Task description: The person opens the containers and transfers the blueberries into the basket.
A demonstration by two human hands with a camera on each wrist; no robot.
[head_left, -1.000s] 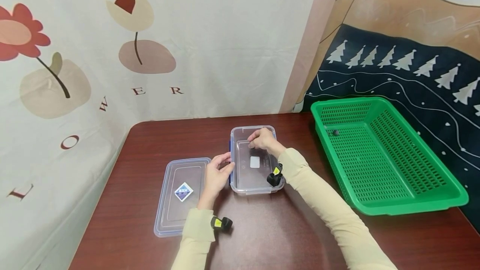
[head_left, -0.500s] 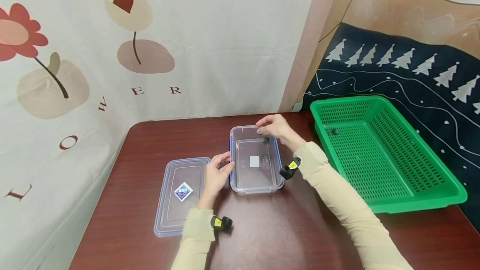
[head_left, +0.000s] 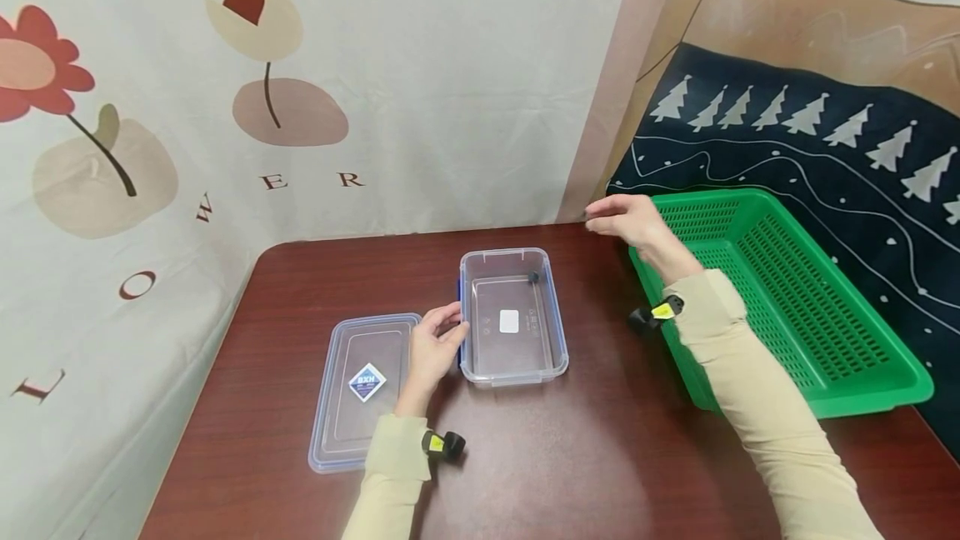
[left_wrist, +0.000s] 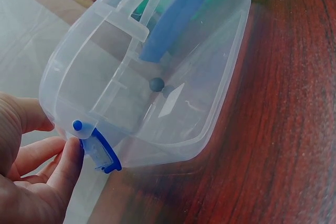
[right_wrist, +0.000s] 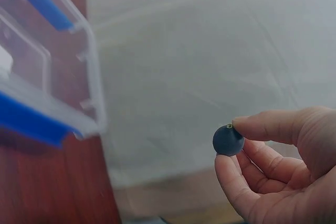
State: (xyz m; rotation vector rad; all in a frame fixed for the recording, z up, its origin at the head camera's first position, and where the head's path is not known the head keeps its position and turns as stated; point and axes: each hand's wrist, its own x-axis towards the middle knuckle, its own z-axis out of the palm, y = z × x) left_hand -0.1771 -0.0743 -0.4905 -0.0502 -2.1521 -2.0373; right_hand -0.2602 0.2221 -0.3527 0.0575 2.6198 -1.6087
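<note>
A blueberry [right_wrist: 228, 140] is pinched between the thumb and fingertips of my right hand [head_left: 630, 219], held in the air above the table's back edge, left of the green basket's far corner. My left hand [head_left: 433, 352] touches the left side of a clear plastic food container [head_left: 498, 365] with thumb and fingertips, by its blue latch [left_wrist: 102, 153]. The container stands lidless. Inside it, near the far right corner, lies another blueberry [head_left: 533, 277]. Partly under my left forearm rests the clear lid [head_left: 341, 348] with a blue diamond label.
To the right stands a large green slatted basket [head_left: 780, 340], partly hidden by my right arm. The dark red-brown table [head_left: 540, 473] ends at a printed curtain [head_left: 450, 107] behind it.
My right hand has drawn out of the container and moved right and up to the basket's corner, bringing a blueberry along. My left hand, container and lid stay in place.
</note>
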